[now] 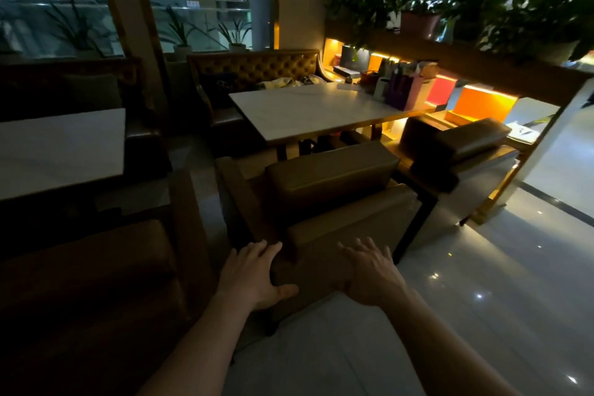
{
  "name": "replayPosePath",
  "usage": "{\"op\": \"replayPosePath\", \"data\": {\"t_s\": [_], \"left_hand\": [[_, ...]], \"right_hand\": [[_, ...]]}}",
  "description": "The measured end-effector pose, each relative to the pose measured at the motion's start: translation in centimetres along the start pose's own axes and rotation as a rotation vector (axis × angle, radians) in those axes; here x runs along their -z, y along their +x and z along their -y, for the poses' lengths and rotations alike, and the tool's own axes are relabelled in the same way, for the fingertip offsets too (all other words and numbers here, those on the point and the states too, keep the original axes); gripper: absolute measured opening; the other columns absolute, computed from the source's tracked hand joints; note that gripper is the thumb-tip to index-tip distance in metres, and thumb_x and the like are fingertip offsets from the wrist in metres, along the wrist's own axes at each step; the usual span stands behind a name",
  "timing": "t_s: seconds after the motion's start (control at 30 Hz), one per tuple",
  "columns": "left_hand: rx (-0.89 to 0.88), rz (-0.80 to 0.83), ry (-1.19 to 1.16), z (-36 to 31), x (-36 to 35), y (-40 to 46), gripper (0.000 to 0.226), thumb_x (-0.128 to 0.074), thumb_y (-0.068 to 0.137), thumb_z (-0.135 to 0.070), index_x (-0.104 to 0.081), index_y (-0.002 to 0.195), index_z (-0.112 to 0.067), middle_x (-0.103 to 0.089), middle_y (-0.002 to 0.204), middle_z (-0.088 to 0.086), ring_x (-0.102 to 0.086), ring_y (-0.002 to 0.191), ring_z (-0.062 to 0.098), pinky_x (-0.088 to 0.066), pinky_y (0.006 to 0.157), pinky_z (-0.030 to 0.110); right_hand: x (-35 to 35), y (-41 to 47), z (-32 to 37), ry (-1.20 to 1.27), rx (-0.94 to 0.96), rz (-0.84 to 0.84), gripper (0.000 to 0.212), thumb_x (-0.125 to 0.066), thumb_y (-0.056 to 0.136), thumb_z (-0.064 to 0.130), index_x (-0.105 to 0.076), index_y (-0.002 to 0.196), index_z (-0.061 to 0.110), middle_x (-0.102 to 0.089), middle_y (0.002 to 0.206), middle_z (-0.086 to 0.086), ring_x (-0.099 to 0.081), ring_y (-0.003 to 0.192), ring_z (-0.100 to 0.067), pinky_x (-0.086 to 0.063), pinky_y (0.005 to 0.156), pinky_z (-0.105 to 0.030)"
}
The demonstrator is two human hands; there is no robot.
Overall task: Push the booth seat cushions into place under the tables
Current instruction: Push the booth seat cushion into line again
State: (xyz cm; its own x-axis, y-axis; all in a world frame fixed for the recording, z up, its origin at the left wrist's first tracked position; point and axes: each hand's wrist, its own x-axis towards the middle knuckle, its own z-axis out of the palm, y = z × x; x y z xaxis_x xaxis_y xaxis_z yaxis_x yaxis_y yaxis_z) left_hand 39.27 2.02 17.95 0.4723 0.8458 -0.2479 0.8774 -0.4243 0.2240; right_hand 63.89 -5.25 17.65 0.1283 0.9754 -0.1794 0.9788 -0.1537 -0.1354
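A brown padded seat (324, 190) stands in front of me, its front facing the white-topped table (315, 109). My left hand (254, 273) lies flat on the near left part of the seat's back, fingers spread. My right hand (369, 270) rests on the near right part of the same back, fingers also spread. Neither hand holds anything. A second brown seat (456, 151) stands to the right, by the same table's right end. Across the table is a tufted brown bench (257, 69).
Another white table (61, 148) and dark seats (90, 270) fill the left side. A lit shelf with bags and boxes (414, 90) and potted plants (421, 19) lines the right. Glossy tiled floor (482, 299) stretches to my right and behind the seat.
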Motion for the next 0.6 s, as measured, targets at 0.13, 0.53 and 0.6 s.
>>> {"op": "replayPosePath", "data": {"t_s": [0.13,0.53,0.6], "left_hand": [[-0.040,-0.047,0.020,-3.8,-0.8,7.1,0.108,-0.050,0.071,-0.086,0.002,0.154,-0.040,0.008,0.165,-0.002,0.009,0.150,0.024,0.002,0.120,0.051],[-0.018,0.007,-0.032,-10.2,-4.0,28.4,0.112,-0.051,0.070,-0.086,0.013,0.152,-0.042,0.008,0.165,0.000,0.008,0.150,0.025,0.003,0.121,0.050],[0.012,0.021,-0.031,-10.2,-4.3,30.2,0.112,-0.052,0.070,-0.086,0.012,0.152,-0.042,0.006,0.165,0.000,0.006,0.150,0.025,0.002,0.121,0.050]], "right_hand": [[0.0,3.4,-5.3,0.001,-0.045,-0.020,0.103,-0.039,0.072,0.091,-0.006,0.156,0.041,0.001,0.167,-0.009,0.014,0.152,-0.033,0.007,0.117,-0.064],[0.3,20.0,-22.2,-0.028,-0.092,0.062,0.109,-0.049,0.072,0.089,0.007,0.154,0.044,0.007,0.167,-0.006,0.018,0.151,-0.030,0.006,0.116,-0.063],[0.0,22.2,-23.1,0.005,-0.074,0.106,0.110,-0.052,0.073,0.086,0.007,0.155,0.042,0.006,0.167,-0.007,0.017,0.151,-0.030,0.003,0.118,-0.064]]}}
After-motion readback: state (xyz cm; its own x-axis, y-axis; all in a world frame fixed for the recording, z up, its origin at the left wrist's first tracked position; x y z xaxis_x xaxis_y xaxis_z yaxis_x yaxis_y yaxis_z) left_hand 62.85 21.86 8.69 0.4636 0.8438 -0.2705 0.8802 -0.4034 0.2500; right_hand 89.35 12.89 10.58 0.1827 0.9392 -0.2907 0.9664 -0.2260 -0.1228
